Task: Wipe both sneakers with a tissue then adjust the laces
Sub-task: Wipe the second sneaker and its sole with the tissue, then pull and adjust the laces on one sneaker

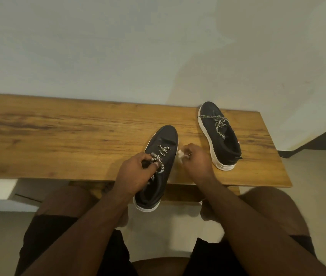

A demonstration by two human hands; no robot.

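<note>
Two dark sneakers with white soles sit on one long wooden bench (58, 136) against a pale wall (118, 46), and there is one scrap of white tissue (180, 155). Two bare hands work at the near edge of the bench.

The near sneaker (163, 148) lies toe-away, its heel overhanging the front edge of the bench. The far sneaker (216, 140) stands well apart to the right, close to the bench's right end, with its black-and-white checked laces (219, 123) lying loose across the tongue.

The left hand (136, 172) rests over the opening of the near sneaker, fingers curled, thumb and fingers pinching its checked lace (159, 162) near the top eyelets. The forearm runs back down toward the body.

The right hand (197, 161) hovers just beside the near sneaker's right flank, knuckles up, fingers curled tightly around the crumpled tissue, which pokes out on the side toward the shoe. Whether the tissue touches the sneaker cannot be told.

Below, two knees in dark shorts (44, 240) frame the arms over a pale floor (317, 176)
</note>
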